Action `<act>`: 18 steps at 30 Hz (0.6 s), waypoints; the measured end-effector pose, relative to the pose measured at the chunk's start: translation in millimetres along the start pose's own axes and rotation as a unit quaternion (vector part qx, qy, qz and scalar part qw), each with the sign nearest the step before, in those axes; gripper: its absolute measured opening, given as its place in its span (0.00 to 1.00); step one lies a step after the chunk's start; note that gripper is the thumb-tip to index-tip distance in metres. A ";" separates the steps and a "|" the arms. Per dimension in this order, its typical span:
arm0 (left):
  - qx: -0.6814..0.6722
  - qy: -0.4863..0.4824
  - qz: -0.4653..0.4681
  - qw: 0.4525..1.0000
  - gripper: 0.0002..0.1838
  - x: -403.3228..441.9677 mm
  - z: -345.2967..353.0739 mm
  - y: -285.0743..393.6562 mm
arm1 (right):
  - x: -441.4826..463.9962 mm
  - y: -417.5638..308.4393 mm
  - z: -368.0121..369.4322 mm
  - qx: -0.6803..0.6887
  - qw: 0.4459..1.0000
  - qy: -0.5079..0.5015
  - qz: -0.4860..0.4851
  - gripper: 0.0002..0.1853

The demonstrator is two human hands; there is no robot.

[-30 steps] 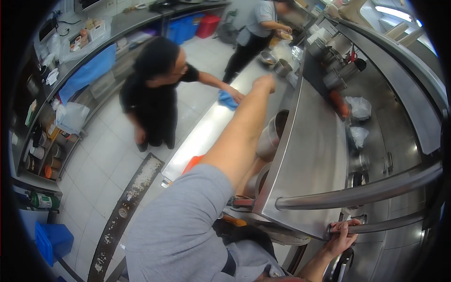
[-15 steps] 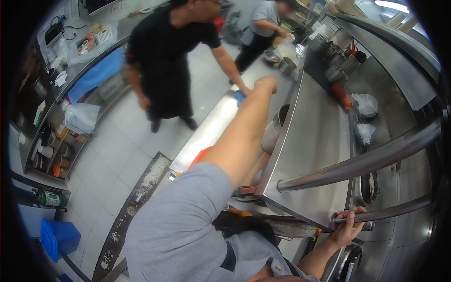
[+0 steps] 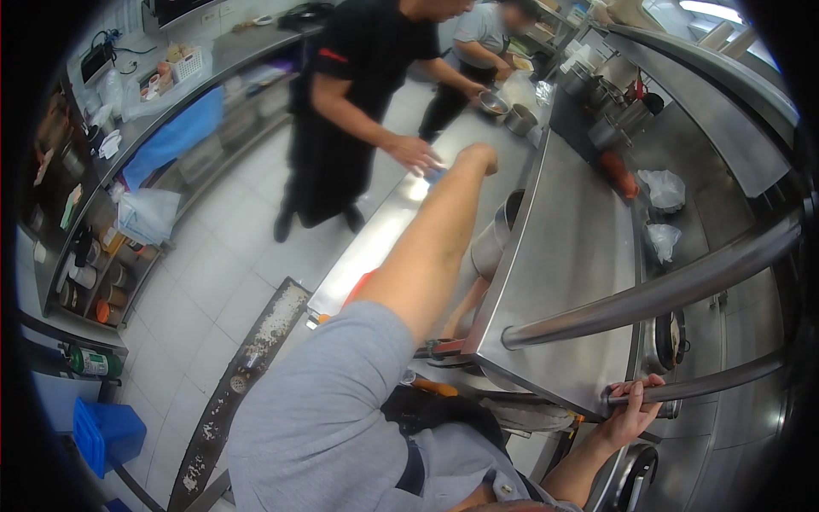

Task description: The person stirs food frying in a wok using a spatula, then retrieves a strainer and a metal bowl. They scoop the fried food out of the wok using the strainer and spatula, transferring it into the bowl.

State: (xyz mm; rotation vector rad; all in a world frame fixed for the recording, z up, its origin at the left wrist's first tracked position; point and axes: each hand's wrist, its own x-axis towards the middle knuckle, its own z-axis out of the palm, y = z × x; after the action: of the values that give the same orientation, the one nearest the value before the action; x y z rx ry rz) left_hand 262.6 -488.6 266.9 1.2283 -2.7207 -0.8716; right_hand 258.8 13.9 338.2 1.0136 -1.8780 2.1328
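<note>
My left hand [image 3: 479, 160] reaches far forward over the long steel counter [image 3: 375, 243], its fingers curled down; whatever they hold, if anything, is hidden. Just to its left, a small blue piece [image 3: 435, 176], perhaps a cloth, lies partly behind my forearm. Low on the right, my right hand [image 3: 633, 411] is wrapped round a round metal pole [image 3: 717, 380] beside the corner of a steel shelf [image 3: 572, 239]. Between my left forearm and that shelf, a metal pot [image 3: 490, 247] is partly covered by the shelf edge.
Across the counter stands a person in black [image 3: 358, 85]; another in grey [image 3: 482, 38] works farther back. A metal bowl [image 3: 493, 102] and a pot [image 3: 520, 119] sit at the counter's far end. A thicker pole [image 3: 648, 294] crosses at right. A blue bin [image 3: 107, 433] stands lower left.
The person in black has moved right, lifting one hand off the blue piece and stretching the other toward the bowl. My left hand has shifted slightly down and left; my right hand stays put.
</note>
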 end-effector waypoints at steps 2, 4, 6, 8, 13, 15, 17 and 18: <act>0.004 -0.030 -0.006 1.000 0.18 4.0 -1.5 -8.2 | 0.2 1.0 -0.1 0.007 1.000 0.003 0.004 0.19; -0.009 -0.077 -0.012 0.997 0.16 2.0 -3.0 -15.0 | -0.1 -2.1 3.1 0.010 1.000 0.014 0.008 0.19; -0.053 -0.117 0.018 0.992 0.20 7.8 -2.6 -30.8 | 0.0 -0.6 0.2 0.019 1.000 0.009 0.010 0.19; -0.153 -0.225 0.091 0.958 0.27 75.9 14.3 -67.5 | 0.0 -0.2 -0.1 0.029 1.000 0.008 0.006 0.20; -0.216 0.002 0.119 0.969 0.33 -48.4 -23.5 -31.6 | 1.2 -1.7 -3.5 0.048 0.998 -0.029 0.008 0.23; -0.262 0.052 0.189 0.945 0.28 -80.9 -34.7 -28.2 | 0.4 -0.5 -8.8 0.064 0.997 -0.027 0.017 0.24; -0.328 0.070 0.185 0.924 0.28 -140.8 -52.7 -14.5 | 0.4 -4.0 -11.4 0.090 0.992 -0.080 0.026 0.25; -0.374 0.095 0.168 0.907 0.24 -179.9 -60.9 0.1 | 0.6 -6.8 -13.0 0.099 0.990 -0.088 0.047 0.26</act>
State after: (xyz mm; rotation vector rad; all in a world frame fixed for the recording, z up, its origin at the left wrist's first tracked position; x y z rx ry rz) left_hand 401.4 -391.8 353.1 0.6180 -2.0072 -1.4420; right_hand 256.7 27.1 344.2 1.2116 -1.8504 2.3945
